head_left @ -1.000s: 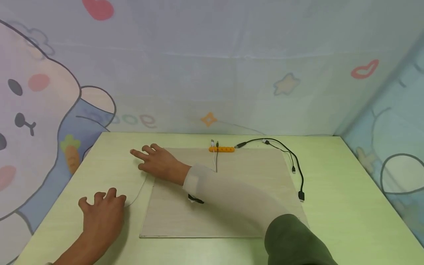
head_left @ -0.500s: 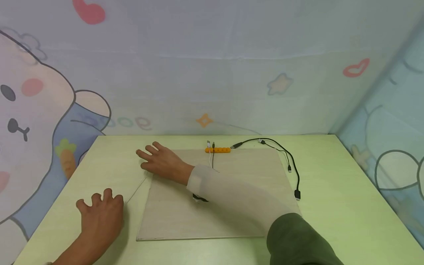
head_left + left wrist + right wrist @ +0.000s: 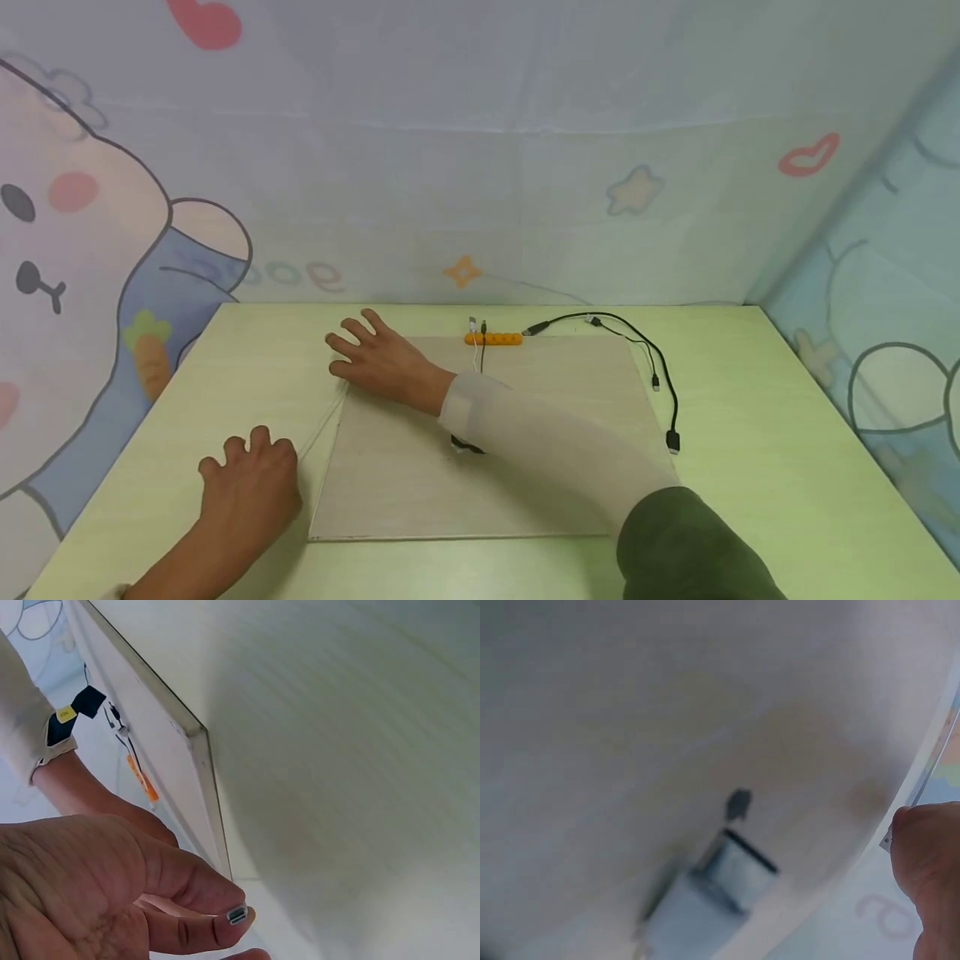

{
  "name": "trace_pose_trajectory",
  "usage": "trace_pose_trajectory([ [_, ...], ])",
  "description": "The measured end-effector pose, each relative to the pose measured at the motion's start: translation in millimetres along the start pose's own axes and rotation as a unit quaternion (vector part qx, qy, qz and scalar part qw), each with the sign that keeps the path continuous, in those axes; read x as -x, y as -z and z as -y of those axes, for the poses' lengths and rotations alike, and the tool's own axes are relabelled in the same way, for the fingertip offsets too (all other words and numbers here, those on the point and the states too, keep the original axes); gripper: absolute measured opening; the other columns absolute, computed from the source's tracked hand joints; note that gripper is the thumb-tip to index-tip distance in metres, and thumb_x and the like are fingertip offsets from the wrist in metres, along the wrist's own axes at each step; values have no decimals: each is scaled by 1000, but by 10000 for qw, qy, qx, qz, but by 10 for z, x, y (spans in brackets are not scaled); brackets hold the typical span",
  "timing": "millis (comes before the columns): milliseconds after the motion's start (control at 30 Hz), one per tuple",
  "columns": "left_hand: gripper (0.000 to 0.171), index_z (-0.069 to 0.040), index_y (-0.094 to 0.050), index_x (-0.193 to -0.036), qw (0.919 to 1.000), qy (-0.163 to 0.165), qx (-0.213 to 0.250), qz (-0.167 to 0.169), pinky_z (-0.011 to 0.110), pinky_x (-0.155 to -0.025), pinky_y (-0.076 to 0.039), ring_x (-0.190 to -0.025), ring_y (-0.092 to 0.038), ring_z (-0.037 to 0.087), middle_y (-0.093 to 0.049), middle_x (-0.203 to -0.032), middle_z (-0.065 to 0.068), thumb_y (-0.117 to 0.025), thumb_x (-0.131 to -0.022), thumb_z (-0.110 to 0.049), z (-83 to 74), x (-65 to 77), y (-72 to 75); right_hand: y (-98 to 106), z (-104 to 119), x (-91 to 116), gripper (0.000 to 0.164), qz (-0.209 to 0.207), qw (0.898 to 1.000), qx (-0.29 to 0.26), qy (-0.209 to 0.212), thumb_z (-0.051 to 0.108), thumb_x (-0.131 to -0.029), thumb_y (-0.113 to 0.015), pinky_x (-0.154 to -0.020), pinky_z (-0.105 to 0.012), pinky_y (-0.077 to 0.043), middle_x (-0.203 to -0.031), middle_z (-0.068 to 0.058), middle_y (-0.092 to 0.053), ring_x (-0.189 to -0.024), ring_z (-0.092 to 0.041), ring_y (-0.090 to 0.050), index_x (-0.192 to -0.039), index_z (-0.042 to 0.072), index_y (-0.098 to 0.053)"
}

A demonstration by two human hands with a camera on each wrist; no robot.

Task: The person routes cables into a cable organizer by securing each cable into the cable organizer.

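A thin white cable (image 3: 322, 422) runs between my two hands over the left edge of a wooden board. My left hand (image 3: 251, 487), left of the board's near corner, pinches a small metal plug (image 3: 237, 913) between thumb and finger. Over the board's far left corner is my right hand (image 3: 386, 358), its fingers partly spread in the head view. In the right wrist view a metal plug tip (image 3: 886, 841) sticks out from under the right hand's curled fingers. The fingertips' grip is hidden from above.
The wooden board (image 3: 405, 500) lies on the pale table (image 3: 750, 517). An orange cable holder (image 3: 502, 339) at its back edge carries a white and a dark cable. Black cables (image 3: 660, 350) lie on the right. A blurred USB plug (image 3: 712, 892) is below my right wrist.
Both hands have shifted a little to the right. The cable between them went from a slack curve to nearly straight. The head view has also shifted slightly.
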State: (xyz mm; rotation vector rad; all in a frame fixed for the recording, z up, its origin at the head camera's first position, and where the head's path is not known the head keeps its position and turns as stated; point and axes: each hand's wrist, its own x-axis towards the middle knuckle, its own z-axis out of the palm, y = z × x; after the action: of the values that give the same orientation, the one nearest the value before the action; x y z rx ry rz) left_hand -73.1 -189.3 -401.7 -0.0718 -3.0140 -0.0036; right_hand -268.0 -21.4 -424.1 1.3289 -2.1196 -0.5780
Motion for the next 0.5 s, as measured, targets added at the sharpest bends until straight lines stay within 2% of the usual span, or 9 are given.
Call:
trace_pose_trajectory([
  [233, 27, -5, -53, -70, 9994, -39, 81, 347, 57, -66, -41, -78, -50, 40, -47, -82, 14, -67, -93, 0, -105, -4, 38, 28, -50, 52, 28, 217, 9997, -52, 26, 15, -123, -45, -133, -53, -39, -168, 6, -51, -155, -24, -48, -133, 33, -63],
  [500, 24, -3, -54, -74, 9991, -88, 95, 397, 59, -68, -44, -81, -52, 41, -48, -83, 16, -65, -95, -2, -217, -35, 47, 20, -128, 149, 21, 259, 9997, 2, 12, 18, -122, -49, -132, -53, -39, -169, 6, -50, -155, -25, -48, -130, 31, -62],
])
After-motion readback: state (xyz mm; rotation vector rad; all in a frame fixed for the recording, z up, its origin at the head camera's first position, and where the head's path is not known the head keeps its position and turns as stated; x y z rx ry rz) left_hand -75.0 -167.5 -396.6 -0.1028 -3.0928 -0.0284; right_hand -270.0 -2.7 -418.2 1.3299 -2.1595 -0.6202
